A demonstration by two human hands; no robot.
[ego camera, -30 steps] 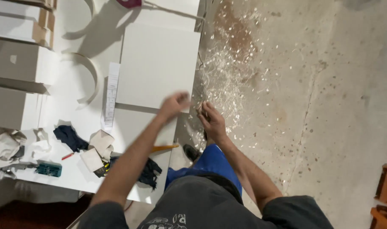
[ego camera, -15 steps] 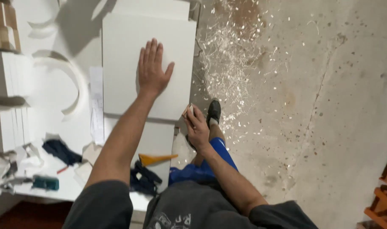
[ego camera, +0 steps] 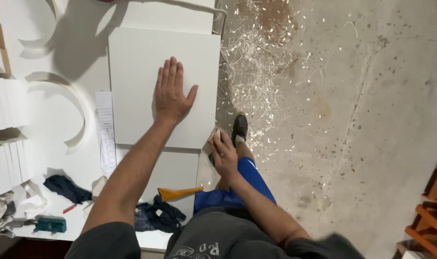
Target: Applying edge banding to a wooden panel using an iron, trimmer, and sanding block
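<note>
White panel [ego camera: 132,86] pinned flat under a worker's left hand [ego camera: 171,93] on the table [ego camera: 50,110].
Fingers spread on its face; right hand [ego camera: 224,154] at the panel's 5 o'clock corner, fingers curled on a small pale object, work there apparently unfinished. Shavings [ego camera: 256,62] litter the concrete floor [ego camera: 362,120] at 3 o'clock.

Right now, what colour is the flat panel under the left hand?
White: the flat rectangular panel, under the left hand, shows best in the head view.

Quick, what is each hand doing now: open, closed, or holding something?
Left hand: open, lying flat on the white panel.
Right hand: at the panel's near corner, closed on a small pale block.
</note>
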